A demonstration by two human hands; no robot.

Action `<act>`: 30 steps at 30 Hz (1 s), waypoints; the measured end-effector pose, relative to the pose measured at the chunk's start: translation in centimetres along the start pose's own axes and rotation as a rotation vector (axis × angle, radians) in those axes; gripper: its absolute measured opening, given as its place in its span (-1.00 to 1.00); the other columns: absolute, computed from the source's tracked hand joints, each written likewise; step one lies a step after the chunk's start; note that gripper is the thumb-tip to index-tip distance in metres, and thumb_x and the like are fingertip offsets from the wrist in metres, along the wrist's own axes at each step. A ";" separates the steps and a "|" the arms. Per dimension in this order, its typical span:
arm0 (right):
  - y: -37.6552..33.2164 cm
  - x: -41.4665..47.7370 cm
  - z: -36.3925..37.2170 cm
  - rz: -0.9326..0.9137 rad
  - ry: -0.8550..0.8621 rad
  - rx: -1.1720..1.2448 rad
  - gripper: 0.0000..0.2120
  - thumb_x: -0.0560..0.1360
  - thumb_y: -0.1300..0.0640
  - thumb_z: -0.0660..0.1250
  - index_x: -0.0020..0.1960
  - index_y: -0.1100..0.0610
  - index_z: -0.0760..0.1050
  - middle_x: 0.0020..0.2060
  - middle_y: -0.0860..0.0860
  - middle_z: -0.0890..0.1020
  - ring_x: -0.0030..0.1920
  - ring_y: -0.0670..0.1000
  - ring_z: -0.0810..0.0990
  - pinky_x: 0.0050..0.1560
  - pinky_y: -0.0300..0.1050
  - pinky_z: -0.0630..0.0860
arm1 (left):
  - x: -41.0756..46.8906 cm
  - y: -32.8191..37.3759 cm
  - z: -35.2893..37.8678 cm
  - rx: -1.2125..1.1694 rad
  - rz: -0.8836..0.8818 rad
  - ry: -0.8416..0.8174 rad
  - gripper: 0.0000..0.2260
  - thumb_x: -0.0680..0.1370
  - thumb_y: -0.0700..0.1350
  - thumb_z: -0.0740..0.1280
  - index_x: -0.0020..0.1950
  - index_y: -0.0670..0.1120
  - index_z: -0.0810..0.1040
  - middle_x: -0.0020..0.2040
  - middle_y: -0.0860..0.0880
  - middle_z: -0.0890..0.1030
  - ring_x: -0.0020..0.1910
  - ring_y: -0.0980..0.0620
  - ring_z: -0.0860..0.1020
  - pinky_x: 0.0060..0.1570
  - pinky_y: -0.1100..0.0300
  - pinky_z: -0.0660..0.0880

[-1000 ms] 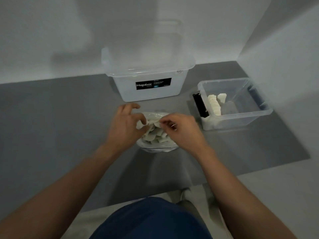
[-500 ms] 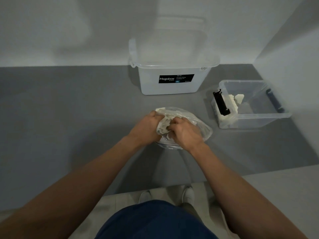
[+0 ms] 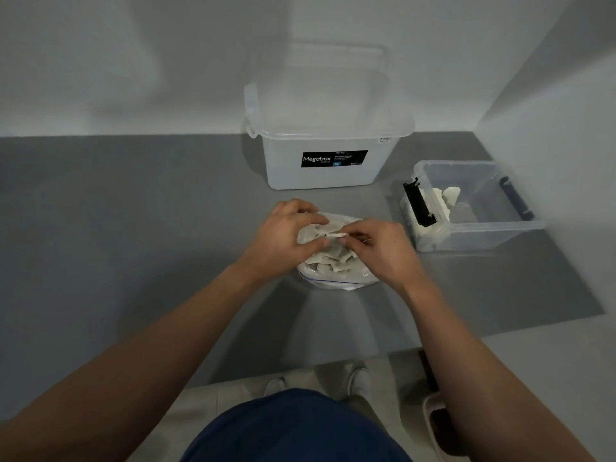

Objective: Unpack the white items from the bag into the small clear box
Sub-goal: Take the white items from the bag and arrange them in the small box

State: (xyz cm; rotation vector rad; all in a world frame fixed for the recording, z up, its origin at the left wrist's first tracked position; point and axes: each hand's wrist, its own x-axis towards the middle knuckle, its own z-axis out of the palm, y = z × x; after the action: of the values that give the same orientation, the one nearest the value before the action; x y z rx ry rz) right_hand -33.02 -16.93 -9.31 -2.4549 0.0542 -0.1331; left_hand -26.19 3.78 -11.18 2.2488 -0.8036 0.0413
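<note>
the bag [image 3: 336, 278] lies on the grey tabletop [image 3: 133, 228] straight ahead of the person, with its mouth gathered up between both hands. the left hand [image 3: 283, 238] grips the bag's top edge, fingers and thumb curled round the plastic. the right hand [image 3: 383, 251] pinches a flat item [image 3: 336, 234] between thumb and forefinger just above the bag's mouth. the two hands nearly meet at the fingertips. more white items [image 3: 333, 261] are heaped inside the bag. the box [image 3: 483, 233] stands to the right, apart from the bag and open. it has a black clip [image 3: 416, 205] on its left wall and a stack [image 3: 436, 201] of the same white things against that wall. a big box [image 3: 323, 178] with a black "megabox" label stands behind the bag, by the wall.
</note>
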 end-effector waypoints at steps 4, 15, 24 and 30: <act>-1.2 0.2 -0.4 0.014 0.008 0.133 -0.91 0.53 0.05 0.47 0.01 -0.06 0.72 -0.16 -0.21 0.73 -0.11 -0.25 0.68 -0.04 -0.20 0.61 | 0.9 0.1 -0.3 0.034 0.007 -0.033 -0.64 0.48 0.29 0.32 0.09 0.10 0.68 0.20 0.06 0.54 0.24 0.03 0.42 0.20 0.11 0.39; 1.4 1.3 3.1 0.092 -0.132 -0.347 -0.83 0.56 0.06 0.34 0.04 0.02 0.70 -0.07 0.02 0.72 -0.02 0.12 0.67 -0.06 0.04 0.60 | 1.2 -0.2 -0.6 0.029 -0.114 0.025 -0.83 0.53 0.01 0.43 -0.02 -0.06 0.73 0.06 0.01 0.64 0.02 0.08 0.59 0.00 0.34 0.37; 0.9 2.9 5.6 0.134 -0.068 -0.537 -0.72 0.63 -0.06 0.17 0.12 -0.03 0.63 0.06 0.02 0.67 0.02 0.18 0.66 -0.13 -0.04 0.50 | 1.3 -0.1 -1.2 0.040 -0.075 -0.030 -0.85 0.56 -0.02 0.39 0.00 -0.03 0.73 0.06 0.02 0.66 -0.02 0.14 0.60 0.00 0.44 0.38; 0.6 2.3 4.7 0.098 0.054 -0.435 -0.72 0.61 0.01 0.16 -0.03 0.08 0.62 -0.09 0.02 0.68 -0.14 0.15 0.65 -0.28 -0.05 0.49 | 1.8 -0.3 -1.5 -0.005 -0.060 0.023 -0.86 0.55 -0.02 0.40 0.00 -0.03 0.72 0.02 0.05 0.65 -0.03 0.16 0.59 0.04 0.26 0.49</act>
State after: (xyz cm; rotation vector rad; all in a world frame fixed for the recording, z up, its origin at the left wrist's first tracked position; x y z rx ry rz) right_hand -30.20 -14.61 -13.18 -2.8754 0.2510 -0.1581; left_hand -24.23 3.93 -9.80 2.2618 -0.7235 0.0363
